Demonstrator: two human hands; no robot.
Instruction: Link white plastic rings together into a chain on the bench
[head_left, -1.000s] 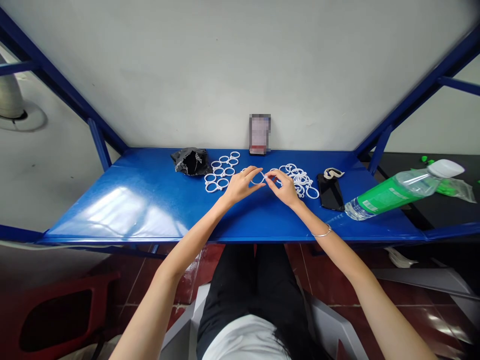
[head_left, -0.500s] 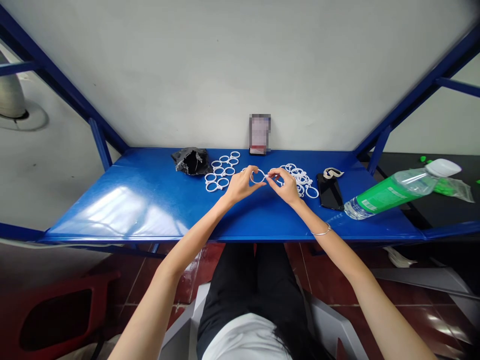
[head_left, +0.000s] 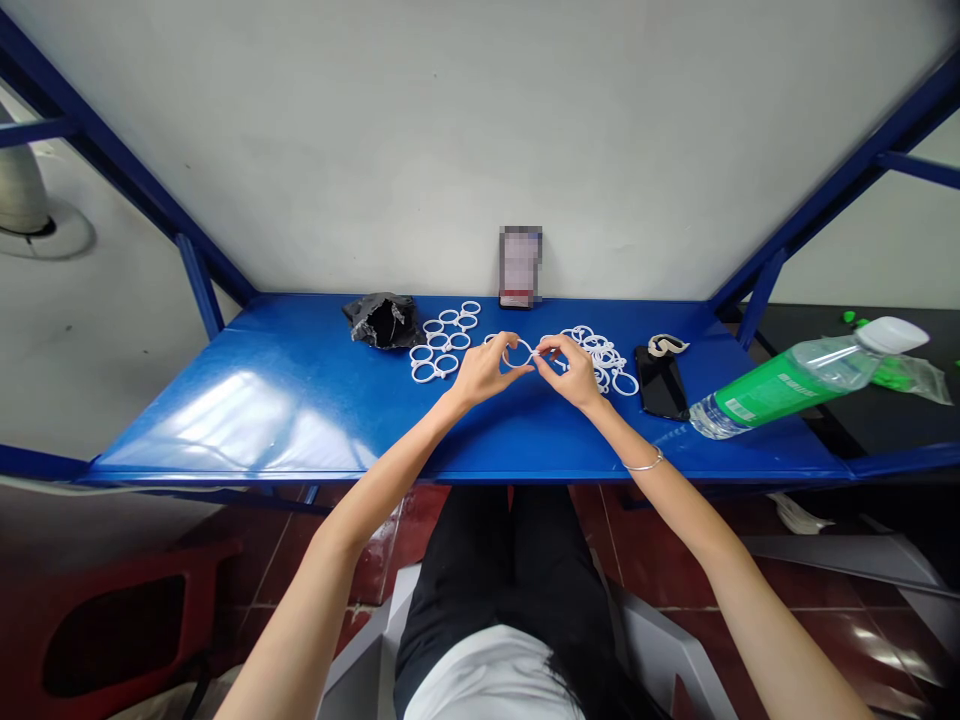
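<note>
My left hand (head_left: 484,371) and my right hand (head_left: 571,371) meet over the middle of the blue table (head_left: 300,400), both pinching one white plastic ring (head_left: 517,352) held just above the surface. My left fingers curl round the ring's left side. At its right end my right thumb and forefinger are pressed together. Several separate white rings (head_left: 444,342) lie to the left of my hands. A tangled heap of white rings (head_left: 604,362) lies right behind my right hand.
A crumpled black bag (head_left: 382,320) sits at the back left. A blurred card (head_left: 519,266) leans on the wall. A black phone (head_left: 660,381), a white clip (head_left: 667,345) and a tilted water bottle with a green label (head_left: 795,380) are to the right.
The ring has been raised slightly and turned more upright between my fingers. Both hands stay in nearly the same place.
</note>
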